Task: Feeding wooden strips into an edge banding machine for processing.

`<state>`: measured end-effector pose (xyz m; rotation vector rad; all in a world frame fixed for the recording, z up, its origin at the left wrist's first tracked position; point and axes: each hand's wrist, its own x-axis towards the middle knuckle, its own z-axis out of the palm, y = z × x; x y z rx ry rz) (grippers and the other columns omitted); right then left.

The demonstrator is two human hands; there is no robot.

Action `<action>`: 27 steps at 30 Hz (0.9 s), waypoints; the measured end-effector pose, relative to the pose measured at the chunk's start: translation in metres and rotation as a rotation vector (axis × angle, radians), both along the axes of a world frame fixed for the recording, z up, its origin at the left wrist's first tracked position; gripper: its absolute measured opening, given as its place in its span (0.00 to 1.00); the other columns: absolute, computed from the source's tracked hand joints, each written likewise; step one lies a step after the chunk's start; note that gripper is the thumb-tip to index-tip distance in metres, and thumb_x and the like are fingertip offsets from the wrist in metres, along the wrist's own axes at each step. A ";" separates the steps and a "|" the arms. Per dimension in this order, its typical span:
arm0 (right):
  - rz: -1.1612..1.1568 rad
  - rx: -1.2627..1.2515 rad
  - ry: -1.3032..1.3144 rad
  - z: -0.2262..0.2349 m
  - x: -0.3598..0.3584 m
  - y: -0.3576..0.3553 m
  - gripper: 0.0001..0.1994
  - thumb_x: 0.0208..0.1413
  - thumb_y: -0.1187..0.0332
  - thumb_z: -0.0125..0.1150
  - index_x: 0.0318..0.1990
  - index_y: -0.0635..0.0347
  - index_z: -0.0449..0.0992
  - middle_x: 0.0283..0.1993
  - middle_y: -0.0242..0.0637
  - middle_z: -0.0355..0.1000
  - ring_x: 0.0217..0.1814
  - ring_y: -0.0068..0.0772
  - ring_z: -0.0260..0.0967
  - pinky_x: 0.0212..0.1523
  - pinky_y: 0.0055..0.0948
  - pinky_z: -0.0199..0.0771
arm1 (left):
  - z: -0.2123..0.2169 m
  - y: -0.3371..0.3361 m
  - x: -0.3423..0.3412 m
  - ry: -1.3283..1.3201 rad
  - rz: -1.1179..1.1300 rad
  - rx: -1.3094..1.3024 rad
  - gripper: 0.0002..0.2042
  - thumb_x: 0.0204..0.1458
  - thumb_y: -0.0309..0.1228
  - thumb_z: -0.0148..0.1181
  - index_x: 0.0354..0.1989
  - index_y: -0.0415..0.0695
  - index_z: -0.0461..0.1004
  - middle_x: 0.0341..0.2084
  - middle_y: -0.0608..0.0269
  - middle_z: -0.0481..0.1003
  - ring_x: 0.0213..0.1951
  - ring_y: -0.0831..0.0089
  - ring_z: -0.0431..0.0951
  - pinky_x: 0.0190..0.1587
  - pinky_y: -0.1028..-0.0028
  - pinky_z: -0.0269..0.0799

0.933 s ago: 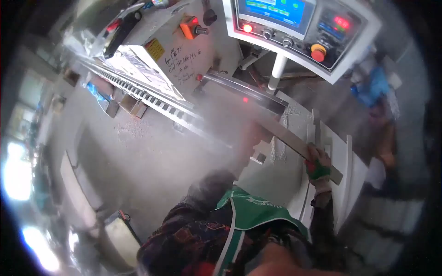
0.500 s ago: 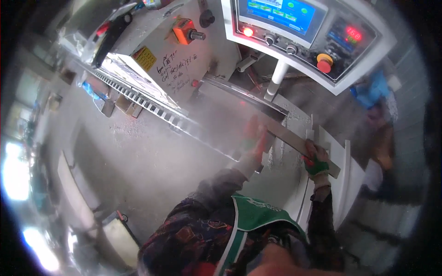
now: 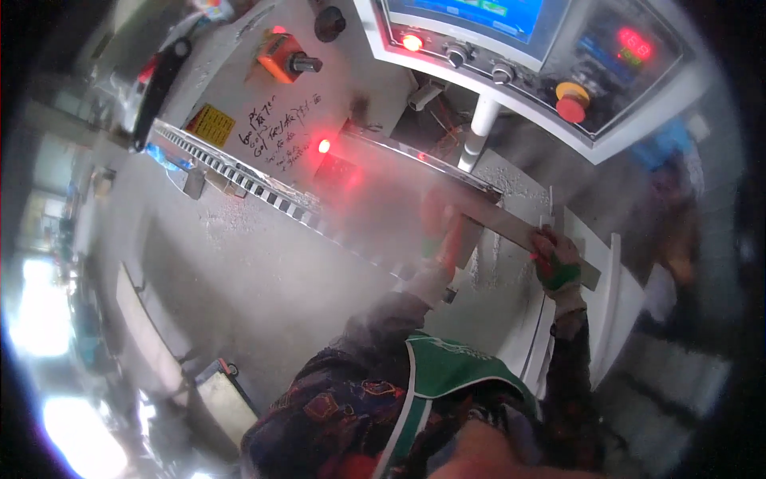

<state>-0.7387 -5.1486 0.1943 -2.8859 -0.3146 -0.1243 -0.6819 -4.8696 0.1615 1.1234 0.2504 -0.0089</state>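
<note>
A long, flat grey-brown strip lies slantwise across the machine's metal table, its near right end sticking out. My right hand, in a red and green work glove, is closed round the strip near that end. Farther left, my left hand in a similar glove reaches onto the table beside the strip, fingers stretched out and touching it or close to it. Haze over the table blurs those fingertips and hides the strip's far end.
A control panel with a screen, knobs and a red stop button overhangs the far right. At the far left stand a white machine housing and an orange device. A toothed rail borders the table.
The view has shifted, so the panel sits higher. The red lamp on the housing now glows brightly and casts red light on the table. Both hands keep nearly the same places along the strip.
</note>
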 end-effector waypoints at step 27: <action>0.019 0.119 -0.216 -0.005 -0.008 -0.003 0.19 0.53 0.68 0.69 0.53 0.40 0.78 0.62 0.38 0.71 0.63 0.55 0.70 0.62 0.53 0.73 | -0.001 0.004 -0.007 -0.088 -0.060 -0.157 0.37 0.69 0.34 0.55 0.79 0.41 0.40 0.78 0.55 0.43 0.79 0.60 0.41 0.79 0.61 0.42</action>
